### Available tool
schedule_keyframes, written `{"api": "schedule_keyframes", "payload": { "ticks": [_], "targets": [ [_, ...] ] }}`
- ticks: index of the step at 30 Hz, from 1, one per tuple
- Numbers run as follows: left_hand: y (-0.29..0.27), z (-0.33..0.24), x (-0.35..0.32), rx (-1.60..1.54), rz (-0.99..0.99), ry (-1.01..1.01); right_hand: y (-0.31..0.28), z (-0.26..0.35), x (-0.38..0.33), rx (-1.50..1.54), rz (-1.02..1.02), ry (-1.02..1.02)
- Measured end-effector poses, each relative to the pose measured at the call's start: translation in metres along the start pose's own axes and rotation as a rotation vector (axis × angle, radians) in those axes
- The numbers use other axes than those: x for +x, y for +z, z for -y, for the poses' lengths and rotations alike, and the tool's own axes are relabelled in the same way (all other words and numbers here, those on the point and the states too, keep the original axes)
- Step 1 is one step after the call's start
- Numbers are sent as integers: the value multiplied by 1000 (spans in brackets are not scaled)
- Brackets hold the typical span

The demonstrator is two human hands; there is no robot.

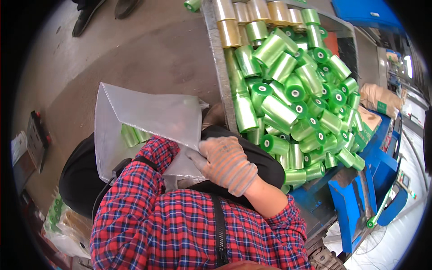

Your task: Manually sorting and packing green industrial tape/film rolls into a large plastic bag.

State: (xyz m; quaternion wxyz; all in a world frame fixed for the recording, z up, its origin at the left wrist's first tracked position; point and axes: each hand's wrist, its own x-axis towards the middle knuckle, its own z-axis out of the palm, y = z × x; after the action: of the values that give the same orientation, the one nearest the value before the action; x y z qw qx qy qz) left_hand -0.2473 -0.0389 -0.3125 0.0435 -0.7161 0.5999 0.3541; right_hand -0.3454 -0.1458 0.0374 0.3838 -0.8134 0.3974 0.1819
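A translucent white plastic bag [153, 110] lies across my lap with its mouth turned toward me. My right hand [227, 164], in an orange-and-grey striped glove, pinches the bag's rim at its right corner. The left forearm [159, 153], in a red and blue plaid sleeve, reaches into the bag; the film hides my left hand and its fingers. Inside, green rolls of film [130, 135] show next to that sleeve. To the right, many green film rolls [279, 112] with white-ringed cores lie heaped in a grey-edged bin [220, 76].
Yellowish film rolls [258, 11] stand at the bin's far end. Blue metal machine parts [346, 211] and a brown paper sack [380, 99] are at the right. Another person's shoes [87, 18] show at the far left. A bag of rolls [67, 225] stands at the lower left.
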Motion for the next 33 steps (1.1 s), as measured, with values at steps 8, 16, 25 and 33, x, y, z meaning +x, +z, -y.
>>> {"api": "schedule_keyframes", "payload": {
  "ticks": [8, 16, 25, 33],
  "targets": [
    [-124, -31, -24, -374, -59, 21, -52, -122, -13, -689, -425, 638],
    [-292, -108, -194, -1094, -747, 374, -56, -86, -50, 551, -813, 355],
    [-329, -61, -198, -163, 144, 364, -13, 2, -19, 12, -515, -159],
    [-93, 48, -16, -618, -8, -672, -12, -9, 8, -278, -345, 236]
  ]
}}
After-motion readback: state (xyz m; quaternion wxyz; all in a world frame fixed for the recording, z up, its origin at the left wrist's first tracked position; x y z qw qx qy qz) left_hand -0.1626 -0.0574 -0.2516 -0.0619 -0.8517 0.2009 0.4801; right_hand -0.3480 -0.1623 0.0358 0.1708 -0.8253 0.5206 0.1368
